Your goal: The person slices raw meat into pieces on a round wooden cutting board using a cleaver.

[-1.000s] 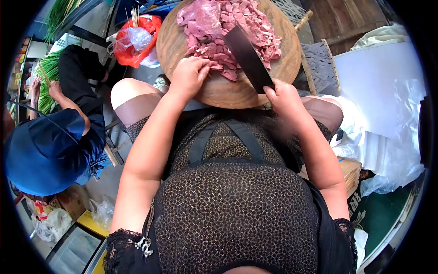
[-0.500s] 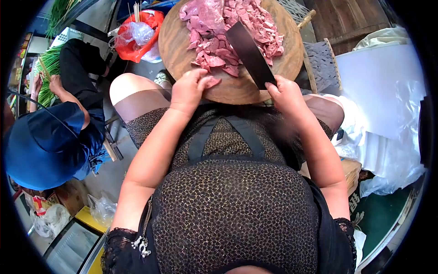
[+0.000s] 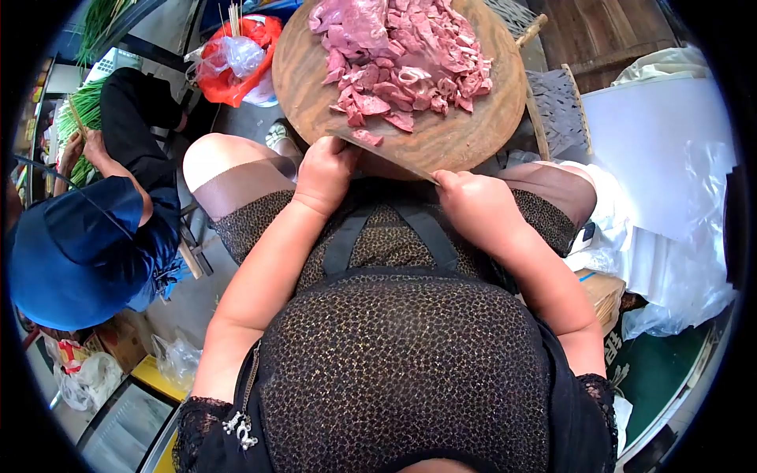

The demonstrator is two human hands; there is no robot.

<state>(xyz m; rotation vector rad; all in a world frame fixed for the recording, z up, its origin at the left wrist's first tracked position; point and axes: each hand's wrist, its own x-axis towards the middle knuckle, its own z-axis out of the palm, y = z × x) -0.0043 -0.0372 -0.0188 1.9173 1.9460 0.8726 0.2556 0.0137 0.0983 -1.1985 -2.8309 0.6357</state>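
Many cut pieces of pink meat lie on a round wooden board, with a larger lump at the pile's upper left. My right hand is closed on the handle end of a cleaver, whose blade stands on edge near the board's front rim. My left hand is closed at the blade's far end; what its fingers grip is hidden. A small meat piece lies just behind the blade, close to my left hand.
At the left a person in a blue hat holds green stalks. A red plastic bag with sticks stands left of the board. Woven seating and a white panel are on the right.
The cleaver has swung from over the meat to the board's front edge, its blade turned edge-on. My right hand moved left and toward me. The piece my left hand held is now hidden.
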